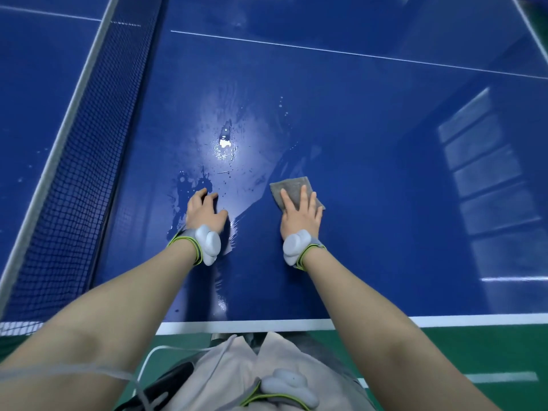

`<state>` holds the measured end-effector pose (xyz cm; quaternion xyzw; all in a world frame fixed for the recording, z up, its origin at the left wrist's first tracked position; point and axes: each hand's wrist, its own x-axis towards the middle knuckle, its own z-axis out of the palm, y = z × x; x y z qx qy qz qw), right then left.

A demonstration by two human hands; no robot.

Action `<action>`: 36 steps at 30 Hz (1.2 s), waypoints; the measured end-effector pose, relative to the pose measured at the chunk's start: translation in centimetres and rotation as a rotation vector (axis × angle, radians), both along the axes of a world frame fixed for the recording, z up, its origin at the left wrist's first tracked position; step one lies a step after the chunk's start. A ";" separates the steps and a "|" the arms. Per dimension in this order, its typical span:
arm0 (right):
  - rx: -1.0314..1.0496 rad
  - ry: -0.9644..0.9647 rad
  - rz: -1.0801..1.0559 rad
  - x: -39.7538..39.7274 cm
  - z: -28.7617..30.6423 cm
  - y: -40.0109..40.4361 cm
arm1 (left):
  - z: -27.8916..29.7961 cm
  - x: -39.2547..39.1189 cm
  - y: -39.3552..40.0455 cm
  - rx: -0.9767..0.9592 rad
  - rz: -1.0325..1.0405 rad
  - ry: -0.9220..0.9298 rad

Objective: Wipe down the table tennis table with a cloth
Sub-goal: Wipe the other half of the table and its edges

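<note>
Blue is the colour of almost everything I see: the counter (370,120) is a table tennis table with a glossy dark blue top. At the far left the black net (89,161) runs from the near edge away from me, with a grey-white band along its top. Just right of the net, my left hand (204,210) rests on the blue surface with the fingers bent and the fingertips touching the top; it grasps nothing. On this wrist sits a grey band with a green edge and a white sensor (209,244). Beyond the left hand the surface is wet: a water patch (225,146) with small drops reflects a bright light.

To the right, a little apart from the left hand, my right hand (301,215) lies flat with straight fingers on the grey cloth (293,186) and presses it on the counter. The cloth is folded, and its far part shows beyond my fingertips. The right wrist carries the same kind of band. Further right, the blue top reflects pale window shapes. A thin white line crosses the surface far from me, and a white stripe marks the near edge, with green floor (474,351) under it.
</note>
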<state>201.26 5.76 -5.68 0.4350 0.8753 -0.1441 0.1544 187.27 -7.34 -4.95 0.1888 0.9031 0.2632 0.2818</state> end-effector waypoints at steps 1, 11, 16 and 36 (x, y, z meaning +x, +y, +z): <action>-0.005 0.008 0.029 -0.4 0.0 -0.5 | -0.1 0.0 0.3 0.003 0.009 0.004; 0.053 0.084 0.308 0.0 -0.7 4.4 | -0.1 -0.9 2.6 0.009 0.031 -0.010; -0.010 0.102 -0.078 -2.5 -0.7 5.8 | 0.0 -1.2 3.5 -0.004 0.071 -0.017; -0.043 0.169 0.021 -5.4 -0.6 7.9 | -0.2 -2.3 7.8 0.033 0.154 -0.049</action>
